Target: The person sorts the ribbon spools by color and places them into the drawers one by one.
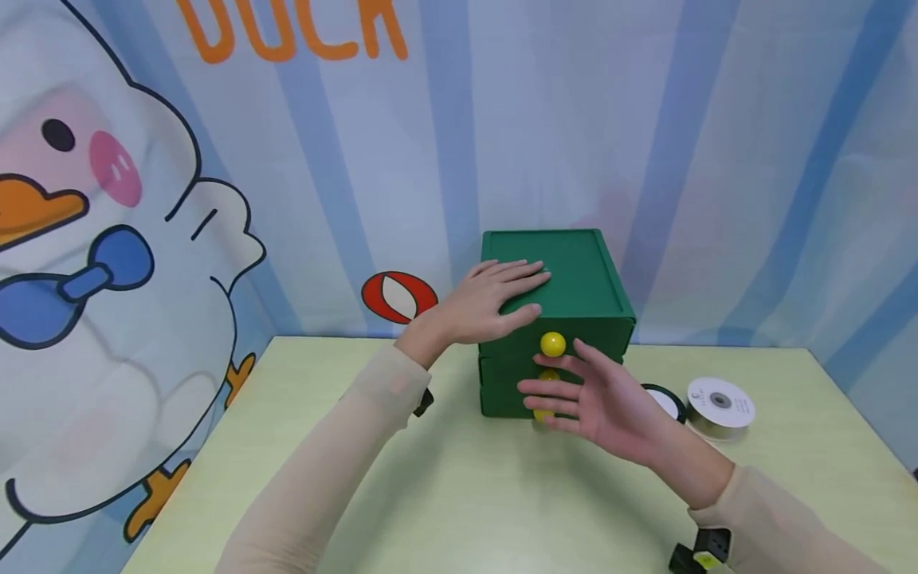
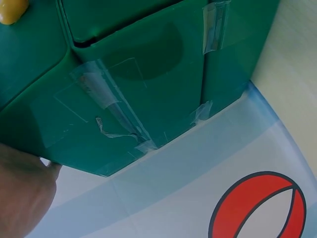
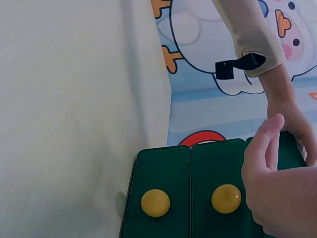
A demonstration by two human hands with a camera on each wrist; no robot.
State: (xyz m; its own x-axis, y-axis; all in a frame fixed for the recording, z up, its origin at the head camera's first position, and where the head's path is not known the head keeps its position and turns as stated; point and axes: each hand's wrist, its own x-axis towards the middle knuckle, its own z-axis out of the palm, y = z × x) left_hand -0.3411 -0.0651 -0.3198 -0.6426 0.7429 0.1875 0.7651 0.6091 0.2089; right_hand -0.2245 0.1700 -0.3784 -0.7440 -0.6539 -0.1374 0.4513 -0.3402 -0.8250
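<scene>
White, with a black outline, a large cartoon duck (image 1: 158,295) is printed on the striped blue fabric backdrop (image 1: 545,119), well left of the green, box-shaped drawer unit (image 1: 574,291). Nearer the unit's left side is a printed red-and-white ball (image 1: 378,295). Strips of clear tape (image 2: 109,94) cross the unit's side, presumably holding its panels together.

The left hand (image 1: 498,295) lies palm down on the unit's top, fingers stretched out and slightly apart, thumb towards the front edge; it seems placed there to steady the unit.

The unit stands on the pale yellow-green table (image 1: 445,518), its front bearing three round, glossy yellow knobs (image 1: 553,344). Before them is the right hand (image 1: 598,399), fingers extended and spread, clamped on nothing. The top knob lies between its thumb and forefinger in the head view, the lower ones partly behind the other fingers; whether any fingertip touches, I cannot tell.

Right of the unit are a black-rimmed white spool (image 1: 661,401) and a white-faced ribbon spool (image 1: 733,399).
</scene>
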